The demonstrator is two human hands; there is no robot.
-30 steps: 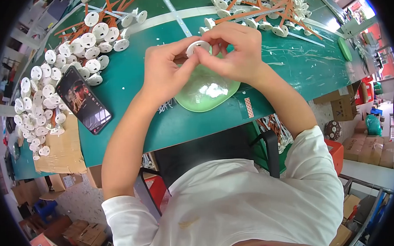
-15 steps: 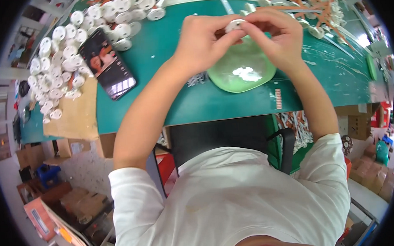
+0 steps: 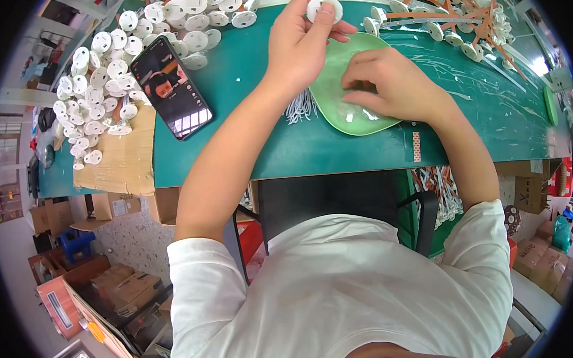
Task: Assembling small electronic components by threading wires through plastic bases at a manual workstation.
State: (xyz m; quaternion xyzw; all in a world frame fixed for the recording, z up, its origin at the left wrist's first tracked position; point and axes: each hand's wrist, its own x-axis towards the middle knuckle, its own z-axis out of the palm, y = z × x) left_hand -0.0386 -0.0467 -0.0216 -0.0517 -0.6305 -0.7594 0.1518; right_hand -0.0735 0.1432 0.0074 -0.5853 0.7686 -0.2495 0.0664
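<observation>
My left hand (image 3: 297, 50) grips a white round plastic disc (image 3: 318, 9) between thumb and fingers, above the far edge of a shallow green dish (image 3: 332, 103). Over this dish is my right hand (image 3: 391, 83), fingers bent and thumb a little apart from them, with nothing visible between them. A few small shiny clear bits lie in the dish near its fingertips; they are too small to name. Beside the dish's left edge rests a bundle of thin white strands (image 3: 302, 106).
A large pile of white round parts (image 3: 97, 91) lies at the left, partly on cardboard (image 3: 122, 154). A phone (image 3: 170, 88) playing a video lies beside it. At the far right are more white parts with orange strips (image 3: 468, 17). A black chair (image 3: 325, 193) stands under the table's front edge.
Both hands were together at the disc. Now my right hand has let go and moved down over the green dish, while my left hand keeps the disc and has shifted up and left.
</observation>
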